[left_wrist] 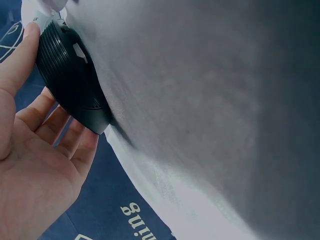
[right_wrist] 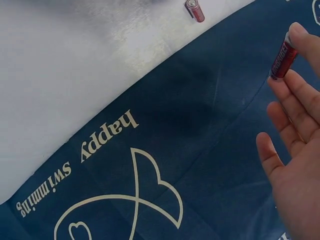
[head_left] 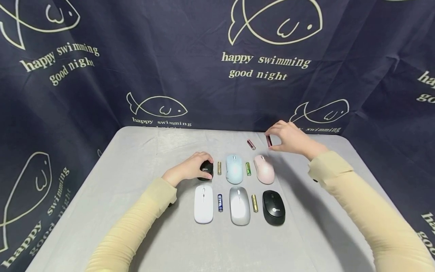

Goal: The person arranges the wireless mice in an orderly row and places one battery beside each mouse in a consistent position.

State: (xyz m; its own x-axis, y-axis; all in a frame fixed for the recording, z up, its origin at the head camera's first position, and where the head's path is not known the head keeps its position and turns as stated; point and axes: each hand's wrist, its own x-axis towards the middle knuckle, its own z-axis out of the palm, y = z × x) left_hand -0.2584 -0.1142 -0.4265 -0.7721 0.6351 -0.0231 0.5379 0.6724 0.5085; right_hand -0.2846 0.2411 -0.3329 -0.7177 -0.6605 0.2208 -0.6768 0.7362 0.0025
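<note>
A black computer mouse (head_left: 206, 169) is gripped by my left hand (head_left: 191, 167) at the left end of the back row. In the left wrist view, thumb and fingers lie along opposite sides of that mouse (left_wrist: 70, 75), which is tipped on the grey cloth. Over the far right part of the table, my right hand (head_left: 291, 138) pinches a red battery (right_wrist: 284, 59) by its ends, between thumb and fingertips. A second red battery (head_left: 251, 144) lies on the table just left of this hand.
Beside the left hand's mouse come a gold battery (head_left: 219, 168), light blue mouse (head_left: 234, 169), green battery (head_left: 248, 169) and pink mouse (head_left: 264, 169). In front lie a white mouse (head_left: 203, 204), blue battery (head_left: 220, 203), silver mouse (head_left: 239, 206), gold battery (head_left: 254, 203) and black mouse (head_left: 273, 207).
</note>
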